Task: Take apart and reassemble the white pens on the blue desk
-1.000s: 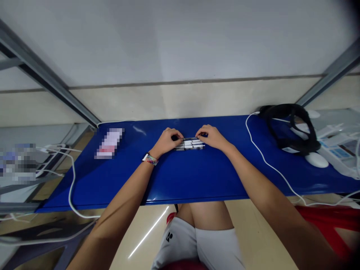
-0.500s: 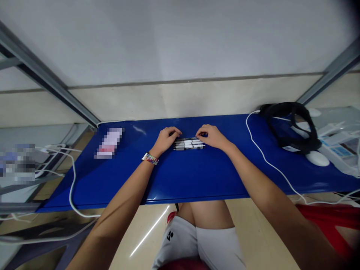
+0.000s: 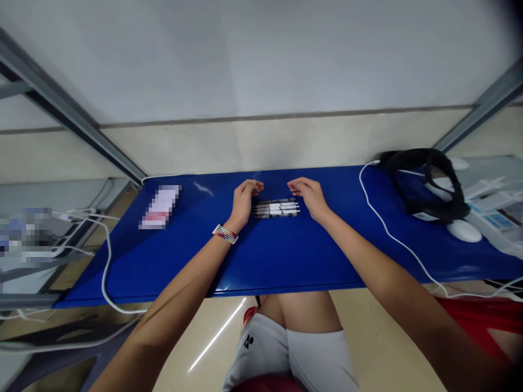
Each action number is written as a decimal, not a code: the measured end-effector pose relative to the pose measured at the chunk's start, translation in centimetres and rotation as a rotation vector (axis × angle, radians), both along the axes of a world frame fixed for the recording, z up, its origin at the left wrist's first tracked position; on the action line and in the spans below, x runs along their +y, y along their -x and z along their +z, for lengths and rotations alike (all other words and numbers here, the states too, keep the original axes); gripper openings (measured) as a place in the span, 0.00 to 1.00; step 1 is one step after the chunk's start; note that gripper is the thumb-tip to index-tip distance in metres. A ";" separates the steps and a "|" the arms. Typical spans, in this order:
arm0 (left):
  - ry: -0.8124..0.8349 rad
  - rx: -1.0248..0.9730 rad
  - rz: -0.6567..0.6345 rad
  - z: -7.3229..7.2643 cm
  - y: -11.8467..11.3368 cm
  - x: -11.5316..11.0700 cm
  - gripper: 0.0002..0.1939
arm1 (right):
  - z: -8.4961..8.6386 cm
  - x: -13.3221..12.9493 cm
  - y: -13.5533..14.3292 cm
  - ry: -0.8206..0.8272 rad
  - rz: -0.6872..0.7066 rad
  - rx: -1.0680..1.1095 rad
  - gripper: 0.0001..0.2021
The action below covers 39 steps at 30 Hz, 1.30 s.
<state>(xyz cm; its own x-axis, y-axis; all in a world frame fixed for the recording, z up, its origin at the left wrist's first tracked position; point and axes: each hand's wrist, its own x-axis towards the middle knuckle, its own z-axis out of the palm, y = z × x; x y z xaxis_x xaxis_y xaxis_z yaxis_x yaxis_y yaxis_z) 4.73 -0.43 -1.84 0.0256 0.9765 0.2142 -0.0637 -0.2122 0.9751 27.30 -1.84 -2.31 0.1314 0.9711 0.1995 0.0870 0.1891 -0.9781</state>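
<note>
Several white-and-black pens (image 3: 277,208) lie side by side in a tight row on the blue tabletop (image 3: 281,256). My left hand (image 3: 245,200) rests at their left end, its fingers curved and reaching past the far side of the row, holding nothing. A multicoloured woven band (image 3: 225,233) circles my left wrist. On the opposite end, my right hand (image 3: 307,191) is open, palm turned inward, with its fingertips just beyond the pens. The pens lie between the two hands, and neither hand grips one.
A blurred-out pinkish rectangular object (image 3: 160,207) lies on the left of the tabletop. To the right sits a black headset (image 3: 425,185) with a white cable (image 3: 378,218). Metal frame posts (image 3: 77,114) and a wall border the table. White devices stand on the far right.
Both hands have let go of the row's far edge; their fingers have straightened from a pinch and moved slightly apart. The pens lie practically where they were.
</note>
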 end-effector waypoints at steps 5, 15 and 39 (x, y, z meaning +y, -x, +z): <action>-0.002 -0.003 -0.069 0.3 -0.6 -0.7 0.11 | -0.3 -0.8 1.5 -0.051 -0.046 -0.018 0.11; 0.004 -0.152 -0.109 -0.4 -1.0 -0.6 0.12 | -0.8 -1.2 2.3 -0.090 -0.069 -0.114 0.13; 0.047 -0.160 -0.085 -0.3 -1.1 -0.4 0.12 | 0.6 -2.2 2.3 -0.235 0.043 -0.436 0.08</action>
